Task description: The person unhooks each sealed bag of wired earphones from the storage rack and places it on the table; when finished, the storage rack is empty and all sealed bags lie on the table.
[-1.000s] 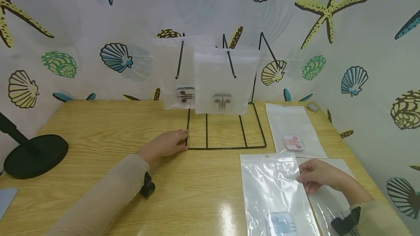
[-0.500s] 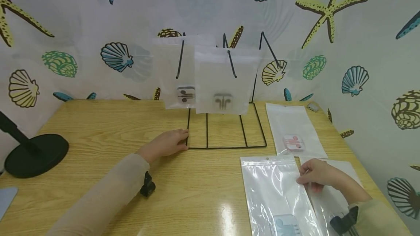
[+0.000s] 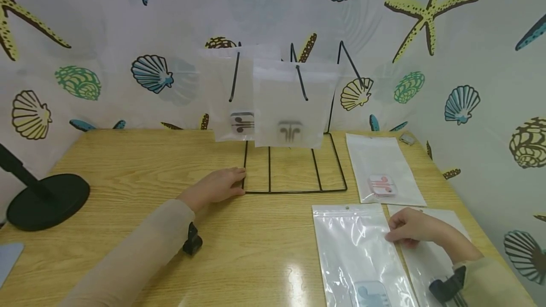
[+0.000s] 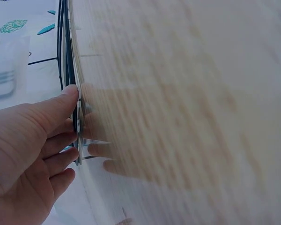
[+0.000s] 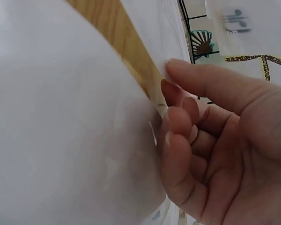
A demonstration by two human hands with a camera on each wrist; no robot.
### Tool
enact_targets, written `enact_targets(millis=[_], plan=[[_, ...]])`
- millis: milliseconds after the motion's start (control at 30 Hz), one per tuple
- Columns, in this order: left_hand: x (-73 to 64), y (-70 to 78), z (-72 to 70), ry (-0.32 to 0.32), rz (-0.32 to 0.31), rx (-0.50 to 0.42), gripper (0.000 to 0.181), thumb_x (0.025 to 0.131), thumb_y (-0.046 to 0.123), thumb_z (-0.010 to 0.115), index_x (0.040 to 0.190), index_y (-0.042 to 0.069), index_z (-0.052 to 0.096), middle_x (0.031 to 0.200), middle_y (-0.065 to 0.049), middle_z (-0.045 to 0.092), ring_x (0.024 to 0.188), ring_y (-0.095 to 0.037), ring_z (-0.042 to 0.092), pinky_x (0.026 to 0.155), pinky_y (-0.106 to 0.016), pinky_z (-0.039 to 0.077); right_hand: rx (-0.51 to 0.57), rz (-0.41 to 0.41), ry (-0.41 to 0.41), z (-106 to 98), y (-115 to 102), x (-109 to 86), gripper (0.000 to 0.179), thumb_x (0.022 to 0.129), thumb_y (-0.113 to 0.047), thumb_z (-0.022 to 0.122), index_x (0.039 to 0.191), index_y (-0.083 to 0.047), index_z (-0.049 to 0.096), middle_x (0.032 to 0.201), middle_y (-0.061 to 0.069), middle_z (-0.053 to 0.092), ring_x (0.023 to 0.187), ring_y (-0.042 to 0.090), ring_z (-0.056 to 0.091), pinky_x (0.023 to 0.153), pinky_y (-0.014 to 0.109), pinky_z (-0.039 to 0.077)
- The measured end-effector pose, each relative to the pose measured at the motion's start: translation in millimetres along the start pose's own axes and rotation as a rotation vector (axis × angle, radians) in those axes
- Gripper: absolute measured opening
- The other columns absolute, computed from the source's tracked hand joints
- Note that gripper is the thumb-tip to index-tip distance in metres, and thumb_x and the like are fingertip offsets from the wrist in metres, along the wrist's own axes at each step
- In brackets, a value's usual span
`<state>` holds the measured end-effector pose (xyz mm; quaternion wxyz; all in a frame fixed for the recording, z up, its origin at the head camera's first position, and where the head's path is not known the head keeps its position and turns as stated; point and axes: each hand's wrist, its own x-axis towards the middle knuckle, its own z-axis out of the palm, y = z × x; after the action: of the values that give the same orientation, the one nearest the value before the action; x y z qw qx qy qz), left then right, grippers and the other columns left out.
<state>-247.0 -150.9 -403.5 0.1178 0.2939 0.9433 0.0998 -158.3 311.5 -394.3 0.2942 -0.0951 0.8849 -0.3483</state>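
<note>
My right hand (image 3: 420,229) pinches the right edge of a clear-fronted zip bag (image 3: 351,240) lying on the table. Light blue earphones in a case (image 3: 370,293) sit in its lower part. In the right wrist view, the thumb and forefinger (image 5: 203,77) meet at the bag's edge; the other fingers are bent. Under that hand lies another zip bag (image 3: 441,245). My left hand (image 3: 215,186) reaches to the black wire rack (image 3: 294,193), and its fingertips touch the left base wire. The left wrist view shows the thumb and fingers (image 4: 56,108) against that wire.
Two zip bags with earphones hang from the rack: a rear left one (image 3: 223,79) and a front middle one (image 3: 286,94). The right hook (image 3: 350,65) carries no bag. A bag with pink earphones (image 3: 375,155) lies right of the rack. A black round stand (image 3: 49,203) stands left.
The pinched bag has slid slightly toward me, and its lower end has swung a little right. The bag under my right hand has also shifted slightly. The left hand and rack stay put.
</note>
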Motion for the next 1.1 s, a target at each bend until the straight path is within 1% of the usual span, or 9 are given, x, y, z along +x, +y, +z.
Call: enact_targets(millis=[67, 167, 367, 433, 600, 800, 1100], plan=[[-0.4, 0.3, 0.0, 0.002, 0.002, 0.0, 0.058, 0.093, 0.028, 0.056, 0.137, -0.006, 0.038, 0.143, -0.02, 0.031, 0.131, -0.035, 0.028, 0.105, -0.047, 0.026, 0.013, -0.008, -0.01, 1, 0, -0.2, 0.028, 0.083, -0.02, 0.068, 0.064, -0.011, 0.05, 0.053, -0.003, 0.045, 0.047, 0.009, 0.041, 0.043, 0.02, 0.034], [-0.6, 0.8, -0.2, 0.004, 0.004, 0.003, 0.058, 0.093, 0.028, 0.056, 0.137, -0.006, 0.038, 0.143, -0.02, 0.031, 0.131, -0.035, 0.028, 0.105, -0.046, 0.026, 0.004, -0.01, -0.013, 0, -2, -1.0, 0.03, 0.083, -0.02, 0.068, 0.062, -0.011, 0.048, 0.05, -0.003, 0.044, 0.045, 0.008, 0.039, 0.042, 0.019, 0.032], [-1.3, 2.3, -2.4, 0.005, 0.01, 0.005, 0.058, 0.093, 0.027, 0.056, 0.137, -0.006, 0.038, 0.143, -0.021, 0.032, 0.13, -0.035, 0.029, 0.105, -0.047, 0.027, -0.065, 0.017, -0.002, -3, -5, -2.4, 0.033, 0.082, -0.021, 0.069, 0.059, -0.013, 0.046, 0.047, -0.004, 0.042, 0.04, 0.007, 0.036, 0.039, 0.018, 0.028], [-1.6, 2.9, -3.2, 0.006, 0.01, 0.003, 0.058, 0.093, 0.027, 0.056, 0.136, -0.007, 0.038, 0.143, -0.021, 0.032, 0.13, -0.035, 0.029, 0.105, -0.047, 0.027, -0.098, 0.01, 0.001, -4, -6, -2.1, 0.033, 0.082, -0.02, 0.068, 0.059, -0.013, 0.046, 0.046, -0.004, 0.041, 0.04, 0.007, 0.035, 0.039, 0.018, 0.027], [-2.0, 3.4, -3.3, 0.007, 0.006, -0.002, 0.057, 0.093, 0.026, 0.057, 0.136, -0.007, 0.039, 0.142, -0.021, 0.032, 0.13, -0.036, 0.029, 0.105, -0.047, 0.027, -0.139, 0.013, 0.011, -5, -8, -1.0, 0.032, 0.081, -0.019, 0.069, 0.059, -0.012, 0.047, 0.046, -0.004, 0.041, 0.039, 0.007, 0.035, 0.038, 0.018, 0.026], [-1.8, 2.9, -1.9, 0.0, 0.002, -0.002, 0.057, 0.093, 0.026, 0.057, 0.136, -0.006, 0.039, 0.143, -0.021, 0.032, 0.131, -0.035, 0.028, 0.105, -0.047, 0.027, -0.162, 0.062, 0.025, -5, -9, -0.8, 0.028, 0.08, -0.019, 0.07, 0.062, -0.01, 0.051, 0.047, -0.004, 0.042, 0.04, 0.008, 0.036, 0.038, 0.018, 0.028], [-2.5, 3.3, -2.6, 0.006, 0.006, -0.001, 0.057, 0.093, 0.027, 0.057, 0.136, -0.007, 0.039, 0.142, -0.021, 0.033, 0.13, -0.036, 0.029, 0.105, -0.047, 0.027, -0.181, 0.069, 0.045, -10, -12, -2.4, 0.029, 0.079, -0.022, 0.072, 0.061, -0.009, 0.053, 0.049, -0.002, 0.044, 0.041, 0.009, 0.039, 0.039, 0.02, 0.035]])
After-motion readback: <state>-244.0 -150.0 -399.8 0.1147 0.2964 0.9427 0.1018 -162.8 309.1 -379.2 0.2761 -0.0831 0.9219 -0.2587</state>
